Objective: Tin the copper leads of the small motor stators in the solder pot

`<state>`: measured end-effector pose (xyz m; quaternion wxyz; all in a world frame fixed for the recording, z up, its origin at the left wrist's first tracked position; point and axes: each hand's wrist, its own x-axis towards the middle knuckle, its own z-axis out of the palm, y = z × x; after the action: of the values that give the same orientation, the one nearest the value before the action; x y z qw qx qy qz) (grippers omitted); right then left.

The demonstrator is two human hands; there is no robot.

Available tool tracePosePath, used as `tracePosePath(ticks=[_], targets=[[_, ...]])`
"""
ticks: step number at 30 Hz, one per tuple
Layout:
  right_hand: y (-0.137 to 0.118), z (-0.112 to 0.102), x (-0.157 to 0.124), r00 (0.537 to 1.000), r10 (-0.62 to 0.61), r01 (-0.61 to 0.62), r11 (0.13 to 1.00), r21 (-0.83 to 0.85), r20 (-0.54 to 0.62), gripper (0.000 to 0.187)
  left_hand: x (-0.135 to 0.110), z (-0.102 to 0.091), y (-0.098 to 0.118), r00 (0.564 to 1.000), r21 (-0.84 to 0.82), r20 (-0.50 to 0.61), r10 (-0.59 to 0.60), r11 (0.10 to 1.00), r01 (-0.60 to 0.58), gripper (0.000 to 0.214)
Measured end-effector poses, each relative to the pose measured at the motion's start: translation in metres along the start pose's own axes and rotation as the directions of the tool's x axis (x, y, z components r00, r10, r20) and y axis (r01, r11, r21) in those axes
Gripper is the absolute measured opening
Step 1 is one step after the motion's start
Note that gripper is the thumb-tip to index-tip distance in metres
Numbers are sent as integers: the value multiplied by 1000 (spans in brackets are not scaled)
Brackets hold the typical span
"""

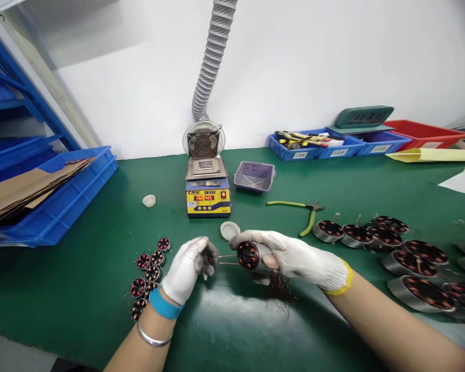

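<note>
My right hand (290, 256), in a white glove with a yellow cuff, is closed around a motor stator (248, 255). The stator has a silver ring and a dark wound face with copper coils, turned leftward. Two thin lead wires (228, 260) stick out from it toward my left hand (191, 266). That hand wears a white glove with a blue band and has darkened fingertips. Its fingers are loosely curled and slightly apart at the wire ends, a bit blurred, with nothing visible in them. Below my right hand is a tangle of fine copper wire (279, 287).
Several small stators (152, 273) lie at left, several larger ones (411, 263) at right. Behind are a solder pot (208, 199), a purple bin (254, 178), green-handled cutters (309, 214) and a round white lid (230, 230). Blue tool bins (294, 154) line the wall; a blue crate (73, 191) stands left.
</note>
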<state>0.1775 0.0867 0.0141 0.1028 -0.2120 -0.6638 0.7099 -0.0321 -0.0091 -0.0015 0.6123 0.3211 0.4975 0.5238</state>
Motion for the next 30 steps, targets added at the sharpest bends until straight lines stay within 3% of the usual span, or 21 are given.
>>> tracePosePath(ticks=[2,4,7,10,13,15,16,18,20,21,22,23,24,26,27,28,30], targets=[[-6,-1,-3,1000,-8,9,997,-75,23,53,0,3,-4,986,17,111,-121,993,120,44],[-13,0,-5,999,-12,18,990,-140,47,54,-1,5,-6,963,69,201,-178,984,167,42],[-23,2,-9,998,53,-46,985,-167,33,52,-4,8,-2,944,157,259,-205,973,168,37],[-22,5,-9,994,110,-109,992,-59,15,48,-8,11,4,947,264,252,-197,956,129,35],[-5,8,-4,993,100,-110,976,187,60,49,-13,14,6,970,372,230,-81,928,-11,24],[9,9,1,991,91,-121,934,336,102,55,-18,14,4,966,483,208,154,843,-238,16],[15,10,3,988,90,-132,914,383,124,55,-20,13,2,927,553,217,305,744,-375,12],[21,9,7,985,81,-141,887,440,154,53,-24,9,-2,776,670,274,568,466,-577,6],[19,7,8,990,19,-86,873,480,142,51,-24,4,-5,609,734,258,750,257,-628,13],[16,6,7,992,-27,-38,865,500,123,51,-22,2,-6,551,757,188,813,238,-609,15],[13,4,6,993,-72,12,858,514,96,50,-19,0,-6,529,767,80,845,287,-574,14],[9,2,5,992,-108,58,854,518,67,50,-16,-1,-6,543,749,-48,839,390,-536,9],[5,0,4,991,-130,92,857,508,40,50,-11,-1,-5,601,696,-166,782,524,-491,3],[-1,-5,1,993,-119,115,887,446,-19,52,-4,1,-6,770,523,-304,561,774,-358,15],[-3,-7,1,992,-104,121,907,403,-64,53,0,3,-7,846,454,-307,437,848,-273,21],[-4,-9,1,990,-84,120,928,352,-116,54,2,6,-9,902,431,-278,330,882,-190,26],[-3,-14,5,968,-27,89,966,242,-250,54,3,14,-15,972,549,-146,186,832,-77,29]])
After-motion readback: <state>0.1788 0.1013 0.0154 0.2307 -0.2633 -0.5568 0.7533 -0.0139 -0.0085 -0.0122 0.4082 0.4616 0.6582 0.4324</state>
